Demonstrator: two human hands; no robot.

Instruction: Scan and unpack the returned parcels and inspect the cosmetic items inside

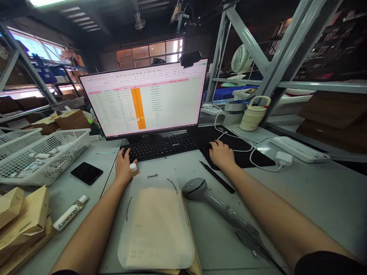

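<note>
My left hand (123, 166) rests at the left end of a black keyboard (163, 148), its fingers spread over the keys. On a black mouse pad (243, 152), my right hand (222, 154) is curled over what looks like a dark computer mouse, almost wholly hidden beneath it. The monitor (163, 103) behind the keyboard shows a spreadsheet with an orange column. A frosted plastic pouch (156, 229) lies between my forearms, with brown card or paper under it. Just beside my left hand is a small white-capped bottle (133, 168). A grey barcode scanner (212, 200) lies right of the pouch.
At left are a white basket (80, 143) of bottles, a phone (86, 173), a labelled bottle (70, 214) and brown boxes (25, 225). A black pen (217, 176), a white charger (283, 158), a power bank (299, 149) and a cream container (252, 114) are at right, near metal shelving (282, 57).
</note>
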